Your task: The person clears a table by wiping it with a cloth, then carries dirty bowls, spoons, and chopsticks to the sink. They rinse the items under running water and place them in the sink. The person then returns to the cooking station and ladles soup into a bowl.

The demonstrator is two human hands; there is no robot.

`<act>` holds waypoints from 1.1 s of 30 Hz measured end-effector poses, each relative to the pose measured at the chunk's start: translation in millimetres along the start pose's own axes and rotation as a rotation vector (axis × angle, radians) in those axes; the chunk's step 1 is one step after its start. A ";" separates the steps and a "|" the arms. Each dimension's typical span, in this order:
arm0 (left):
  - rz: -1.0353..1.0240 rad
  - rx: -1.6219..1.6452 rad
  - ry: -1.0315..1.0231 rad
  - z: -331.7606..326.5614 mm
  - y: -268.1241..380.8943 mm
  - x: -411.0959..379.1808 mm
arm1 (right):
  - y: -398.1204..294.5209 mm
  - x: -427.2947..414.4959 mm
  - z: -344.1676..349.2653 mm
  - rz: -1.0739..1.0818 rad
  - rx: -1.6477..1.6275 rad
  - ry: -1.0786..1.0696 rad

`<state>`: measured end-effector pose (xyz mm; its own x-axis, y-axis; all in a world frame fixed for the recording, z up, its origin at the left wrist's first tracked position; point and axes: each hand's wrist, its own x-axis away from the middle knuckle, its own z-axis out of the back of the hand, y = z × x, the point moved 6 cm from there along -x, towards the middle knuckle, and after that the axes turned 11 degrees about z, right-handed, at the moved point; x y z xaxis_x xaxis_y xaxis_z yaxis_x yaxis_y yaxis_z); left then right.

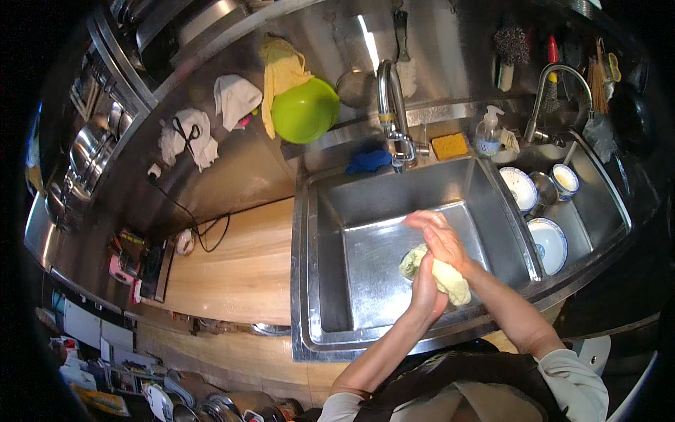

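Observation:
A pale yellow cloth [452,284] is bunched between my two hands, above the large stainless steel sink basin [379,311]. My left hand [428,293] presses on it from the lower left. From the upper right, my right hand [444,243] closes over the same cloth, its fingers pointing up and left. One end of the cloth pokes out beyond the left thumb, and the other hangs down beside the right wrist. Part of the cloth is hidden between the palms. The chrome faucet [393,105] rises behind the basin.
The smaller right basin [577,232] holds several patterned bowls [548,248]. Along the back ledge are a blue cloth [368,161], an orange sponge [449,146] and a pump bottle [489,132]. A green basin [306,111] hangs on the wall. Left lies a wooden counter [237,269].

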<state>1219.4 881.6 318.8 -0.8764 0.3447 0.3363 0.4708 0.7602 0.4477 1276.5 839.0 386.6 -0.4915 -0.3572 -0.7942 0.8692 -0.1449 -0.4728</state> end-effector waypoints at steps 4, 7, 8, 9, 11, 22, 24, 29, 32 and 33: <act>0.227 -0.696 -0.193 -14.5 41.9 26.4 | -12.9 -1.4 18.4 -0.440 -0.398 -0.687; 0.131 -1.302 -0.334 -25.1 77.4 42.2 | -35.2 -25.5 52.2 -0.313 -0.216 -0.809; 0.173 -1.319 -0.193 -32.0 95.2 43.9 | -43.5 -34.3 63.7 -0.325 -0.190 -0.806; -0.060 -1.283 -0.355 -45.6 109.1 40.3 | -47.1 -48.3 75.0 -0.243 -0.187 -0.689; -0.457 -1.511 -0.355 -86.5 130.4 39.8 | -56.4 -74.3 100.6 0.008 -0.218 -0.419; -1.083 -2.092 -0.222 -273.6 181.7 -83.9 | 10.6 -171.1 211.0 -0.118 0.418 -0.066; -1.162 -2.088 -0.203 -292.7 193.1 -104.3 | 47.4 -178.0 238.2 -0.195 0.354 -0.020; -0.720 -1.945 -0.214 -301.5 223.3 -183.8 | 105.1 -199.7 256.2 -0.105 0.092 0.020; -1.073 -2.011 -0.197 -325.0 226.2 -209.8 | 142.4 -222.1 276.6 -0.073 -0.078 0.263; -1.359 -2.030 -0.221 -335.2 218.6 -208.3 | 155.2 -230.1 284.9 -0.079 -0.143 0.362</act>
<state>1538.9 791.4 624.3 -0.5789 0.4639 -0.6706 -0.7366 -0.6503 0.1860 1539.8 635.8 604.7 -0.5660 0.0021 -0.8244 0.8242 -0.0201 -0.5659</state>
